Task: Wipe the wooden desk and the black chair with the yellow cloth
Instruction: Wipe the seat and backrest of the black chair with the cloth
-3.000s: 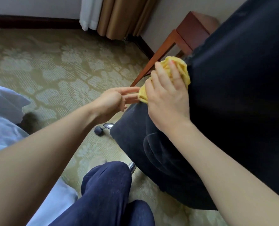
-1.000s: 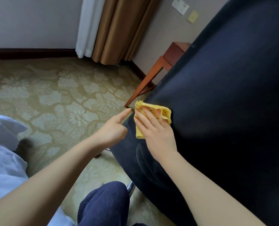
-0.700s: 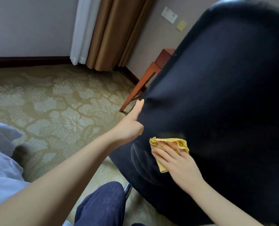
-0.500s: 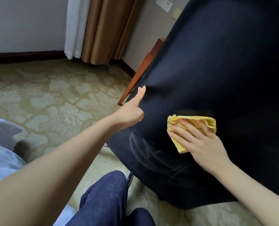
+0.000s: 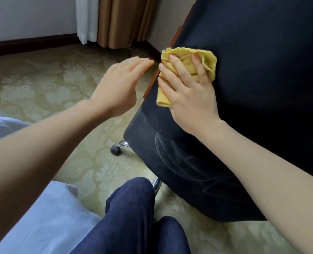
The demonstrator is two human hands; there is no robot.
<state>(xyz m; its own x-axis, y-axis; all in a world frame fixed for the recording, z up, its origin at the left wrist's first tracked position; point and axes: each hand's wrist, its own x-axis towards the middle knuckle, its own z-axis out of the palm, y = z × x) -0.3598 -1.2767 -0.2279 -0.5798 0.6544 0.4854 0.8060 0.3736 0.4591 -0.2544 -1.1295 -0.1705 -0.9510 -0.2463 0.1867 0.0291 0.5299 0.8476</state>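
The black chair (image 5: 252, 74) fills the right half of the view, its back turned toward me, with pale wipe streaks low on it. My right hand (image 5: 186, 92) presses the crumpled yellow cloth (image 5: 185, 59) flat against the chair back near its left edge, fingers spread over it. My left hand (image 5: 119, 88) hovers just left of that edge, fingers together and extended, holding nothing and apart from the chair. Only a thin strip of the wooden desk's leg (image 5: 153, 82) shows behind the chair's edge.
Patterned green carpet (image 5: 42, 81) covers the floor. A chair caster (image 5: 116, 149) and chrome base leg (image 5: 156, 184) sit under the seat. Brown and white curtains (image 5: 119, 21) hang at the back wall. My knee in dark trousers (image 5: 131, 213) and white bedding (image 5: 42, 224) are close below.
My right hand slid the cloth up and left across the chair back to its left edge. My left hand let go of the chair edge and now hovers beside it.
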